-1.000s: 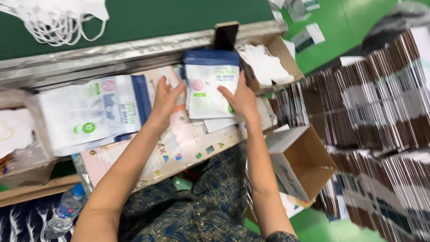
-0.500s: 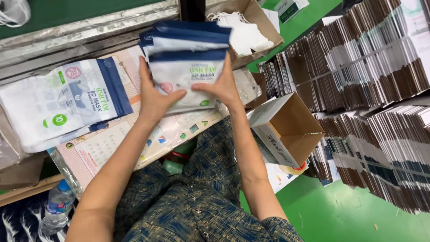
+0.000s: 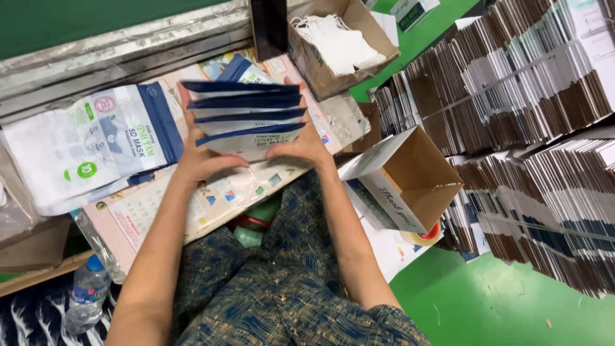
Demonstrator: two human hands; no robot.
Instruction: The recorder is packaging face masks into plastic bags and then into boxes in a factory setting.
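Since 0.5 s ago, the fanned stack of blue-and-white pouches [image 3: 246, 118] sits lifted, more edge-on, above worktop [image 3: 160, 211]. Left hand [image 3: 202, 157] grips stack at 9 o'clock, right hand [image 3: 306, 142] at 3. White pouch pile w/ green dot [image 3: 90, 150] at 9; open carton [image 3: 410, 179] at 4.

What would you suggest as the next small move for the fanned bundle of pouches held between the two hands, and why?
Probably square them up: the pouches sit fanned, their blue top edges stepped, clamped between the left hand and right hand above the work board. Tapping them even would likely help before moving them toward the open carton beside the person.
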